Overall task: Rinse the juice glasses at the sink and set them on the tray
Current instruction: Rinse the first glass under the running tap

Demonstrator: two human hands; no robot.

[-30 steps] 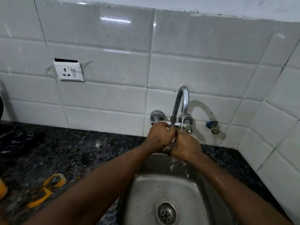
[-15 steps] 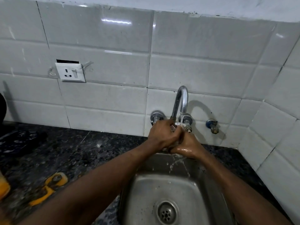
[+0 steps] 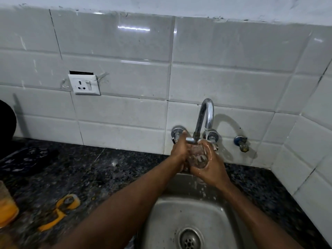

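Juice glass (image 3: 197, 157) gripped in both hands under the running tap (image 3: 205, 117), above the sink (image 3: 168, 223).
At far left a second glass (image 3: 7, 210) holding orange juice stands on the dark table (image 3: 107, 177), with a yellow object (image 3: 60, 211) near it. The left hand (image 3: 179, 152) curls its fingers round the rinsed glass's left side. The wet right hand (image 3: 212, 169) cups it from the right and below, fingers wrapped around it.
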